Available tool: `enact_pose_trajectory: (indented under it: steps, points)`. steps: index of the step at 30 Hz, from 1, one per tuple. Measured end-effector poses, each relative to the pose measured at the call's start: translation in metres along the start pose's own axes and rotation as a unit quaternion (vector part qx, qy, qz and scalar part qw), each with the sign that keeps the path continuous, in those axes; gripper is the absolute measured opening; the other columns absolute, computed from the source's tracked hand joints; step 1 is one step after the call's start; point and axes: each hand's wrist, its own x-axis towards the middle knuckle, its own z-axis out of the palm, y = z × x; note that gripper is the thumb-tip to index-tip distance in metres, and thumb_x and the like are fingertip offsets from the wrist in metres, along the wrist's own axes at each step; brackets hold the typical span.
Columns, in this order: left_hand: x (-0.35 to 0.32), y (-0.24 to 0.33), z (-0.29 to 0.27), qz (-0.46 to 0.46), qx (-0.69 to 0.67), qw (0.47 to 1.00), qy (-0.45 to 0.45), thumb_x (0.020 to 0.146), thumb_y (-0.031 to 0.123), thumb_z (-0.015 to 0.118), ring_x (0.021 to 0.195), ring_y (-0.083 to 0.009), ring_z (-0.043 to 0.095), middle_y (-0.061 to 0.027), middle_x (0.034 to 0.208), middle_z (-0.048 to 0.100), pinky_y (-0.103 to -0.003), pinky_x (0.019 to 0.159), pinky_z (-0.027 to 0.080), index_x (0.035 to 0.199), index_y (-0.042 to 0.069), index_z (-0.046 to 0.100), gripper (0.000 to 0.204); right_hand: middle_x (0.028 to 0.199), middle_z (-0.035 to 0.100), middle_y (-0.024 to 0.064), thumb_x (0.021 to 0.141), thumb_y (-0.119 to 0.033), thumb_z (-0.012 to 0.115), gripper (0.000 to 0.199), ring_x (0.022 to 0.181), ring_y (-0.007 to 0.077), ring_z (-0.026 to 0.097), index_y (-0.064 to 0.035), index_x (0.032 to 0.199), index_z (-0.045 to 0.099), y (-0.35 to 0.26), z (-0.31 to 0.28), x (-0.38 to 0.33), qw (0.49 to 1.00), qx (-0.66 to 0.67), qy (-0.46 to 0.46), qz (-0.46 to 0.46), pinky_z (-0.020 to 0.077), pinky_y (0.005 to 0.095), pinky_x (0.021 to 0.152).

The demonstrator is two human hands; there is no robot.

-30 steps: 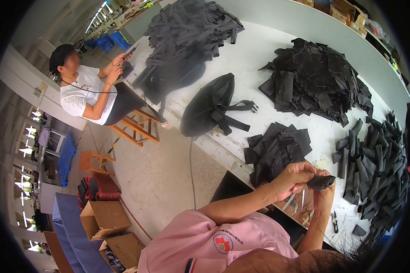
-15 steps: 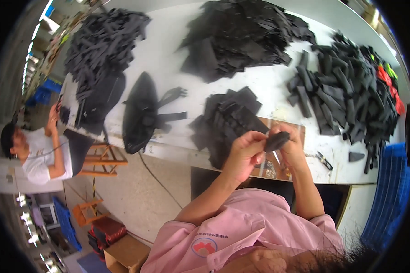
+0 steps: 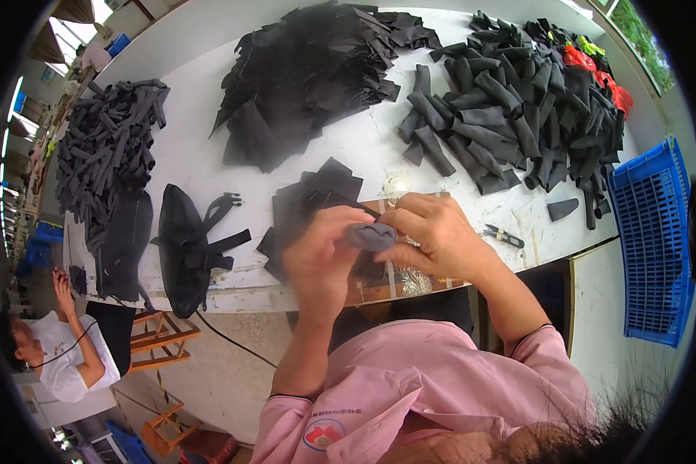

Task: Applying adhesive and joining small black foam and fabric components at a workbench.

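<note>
Between my hands, above the table's front edge, is a small dark grey fabric tube (image 3: pixel 371 237), its folded, puckered end facing up. My left hand (image 3: pixel 317 251), somewhat blurred, grips it from the left. The thumb and fingers of my right hand (image 3: pixel 433 236) pinch its right side. Just behind my left hand lies a small heap of flat black fabric pieces (image 3: pixel 317 189), partly hidden by it. Beneath my hands is a brown board (image 3: pixel 363 292) with strips of clear tape. To the right of my right hand rests a pair of thread snips (image 3: pixel 504 236).
Black fabric piles cover the back: flat pieces (image 3: pixel 301 77), rolled tubes (image 3: pixel 495 108) and narrow strips (image 3: pixel 104 147). A black pouch with straps (image 3: pixel 182 251) lies at left. One loose piece (image 3: pixel 563 209) and a blue crate (image 3: pixel 649 247) are at right. A seated person (image 3: pixel 69 348) works far left.
The view has swung, so the table's things sit further left. The fabric tube has turned so its folded end shows. My right hand has shifted from behind it to its right side.
</note>
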Motion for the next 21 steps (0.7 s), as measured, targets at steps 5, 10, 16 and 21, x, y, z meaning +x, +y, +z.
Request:
enact_pose_trajectory:
  steps: [5,10,16,21]
  points:
    - [-0.011,-0.023,-0.010,-0.042,-0.038,0.997,0.052,0.078,0.006,0.061,0.086,-0.0175,0.054,-0.0147,0.095,0.059,-0.029,0.081,0.040,0.087,-0.003,0.058,0.013,0.061,0.049,0.0067,0.073,-0.026,0.062,0.027,0.059,0.0260,0.053,-0.0041,0.063,0.050,0.011,0.019,-0.004,0.992,-0.099,-0.079,-0.023,0.0396,0.0359,0.047]
    - [-0.005,-0.013,0.006,-0.093,-0.174,0.980,0.003,0.075,0.011,0.065,0.084,-0.0190,0.054,-0.0140,0.093,0.058,-0.029,0.078,0.042,0.088,0.001,0.058,0.018,0.061,0.050,0.0071,0.074,-0.025,0.061,0.026,0.057,0.0262,0.053,-0.0038,0.063,0.050,0.010,0.027,-0.015,0.996,-0.079,-0.034,0.005,0.0400,0.0357,0.047]
    - [0.017,0.001,0.012,-0.058,-0.008,0.989,-0.139,0.070,0.000,0.066,0.077,-0.0121,0.052,-0.0066,0.080,0.057,-0.022,0.069,0.043,0.083,-0.001,0.058,0.015,0.061,0.049,0.0074,0.076,-0.019,0.059,0.021,0.057,0.0262,0.052,-0.0036,0.065,0.051,0.023,0.030,-0.020,1.000,0.019,-0.003,0.007,0.0403,0.0363,0.047]
    - [0.011,-0.001,0.014,-0.072,0.120,0.984,-0.111,0.072,0.000,0.067,0.066,-0.0048,0.047,-0.0013,0.078,0.055,-0.017,0.058,0.039,0.078,-0.001,0.057,0.011,0.062,0.049,0.0106,0.079,-0.018,0.056,0.018,0.055,0.0285,0.051,-0.0031,0.071,0.051,0.040,0.063,-0.035,0.993,0.093,0.066,0.011,0.0399,0.0363,0.048]
